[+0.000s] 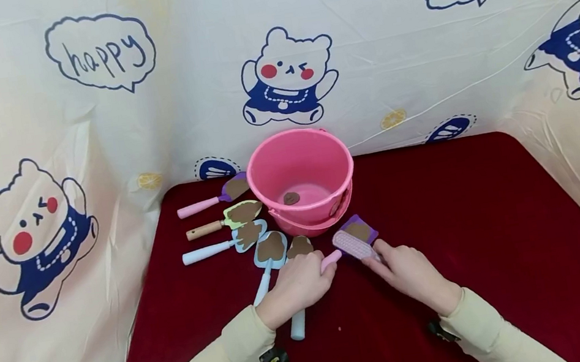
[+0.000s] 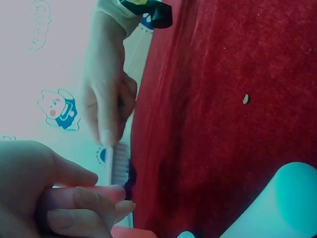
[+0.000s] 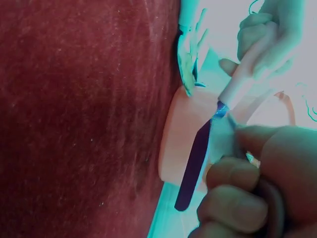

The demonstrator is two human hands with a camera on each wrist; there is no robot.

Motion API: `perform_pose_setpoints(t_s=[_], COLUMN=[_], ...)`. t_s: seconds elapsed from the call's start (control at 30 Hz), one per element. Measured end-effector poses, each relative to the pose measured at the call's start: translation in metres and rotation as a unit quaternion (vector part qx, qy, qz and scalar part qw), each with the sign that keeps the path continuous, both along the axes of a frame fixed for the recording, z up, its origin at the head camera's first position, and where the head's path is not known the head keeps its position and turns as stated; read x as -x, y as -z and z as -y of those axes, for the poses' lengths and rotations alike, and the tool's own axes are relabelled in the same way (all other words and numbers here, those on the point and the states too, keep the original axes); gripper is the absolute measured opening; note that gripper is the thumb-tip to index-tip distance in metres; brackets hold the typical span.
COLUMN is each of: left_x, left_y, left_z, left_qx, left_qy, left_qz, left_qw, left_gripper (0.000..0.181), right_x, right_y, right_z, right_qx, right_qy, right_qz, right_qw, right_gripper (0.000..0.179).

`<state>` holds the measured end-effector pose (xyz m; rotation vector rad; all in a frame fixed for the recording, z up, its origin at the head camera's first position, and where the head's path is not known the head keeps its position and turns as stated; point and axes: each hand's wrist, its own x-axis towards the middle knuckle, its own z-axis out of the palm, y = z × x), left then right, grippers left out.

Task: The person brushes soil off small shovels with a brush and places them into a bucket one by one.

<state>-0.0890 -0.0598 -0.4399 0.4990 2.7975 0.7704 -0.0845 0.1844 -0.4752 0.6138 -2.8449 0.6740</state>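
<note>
My left hand (image 1: 298,282) grips the pink handle of a toy shovel (image 3: 197,161) with a purple blade. Brown, mud-like stuff coats the top of that blade in the head view. A pale pink scrub brush (image 1: 351,245) is held in my right hand (image 1: 414,269), close over the shovel's blade. In the left wrist view the white bristles (image 2: 120,166) point toward the purple blade. Just beyond, a pink bucket (image 1: 276,161) stands upright with a small brown lump (image 1: 290,197) on its bottom.
Several more toy shovels with brown smears lie left of the bucket, among them a purple one (image 1: 236,187), a green one (image 1: 243,212) and a blue one (image 1: 270,249). My left hand partly covers another blue-handled one (image 1: 298,326). Dark red cloth (image 1: 472,211) covers the table.
</note>
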Motion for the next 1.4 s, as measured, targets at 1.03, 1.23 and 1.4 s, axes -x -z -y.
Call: perform_pose_setpoints(t_s=[1.03, 1.23, 1.4], left_x=[0.002, 0.003, 0.003], left_y=[0.0, -0.002, -0.003], left_z=[0.005, 0.007, 0.008], left_qx=[0.019, 0.036, 0.039], left_qy=[0.001, 0.002, 0.002], left_qz=[-0.019, -0.034, -0.045], left_qw=[0.9996, 0.9988, 0.9982], left_gripper=[0.04, 0.038, 0.037], right_x=[-0.001, 0.0, 0.001], right_y=[0.001, 0.002, -0.002], right_z=[-0.009, -0.013, -0.016], right_qx=[0.004, 0.005, 0.008], right_qy=[0.001, 0.021, -0.047], right_qz=[0.019, 0.012, 0.02], right_qw=[0.9998, 0.9997, 0.9987], right_gripper=[0.03, 0.032, 0.03])
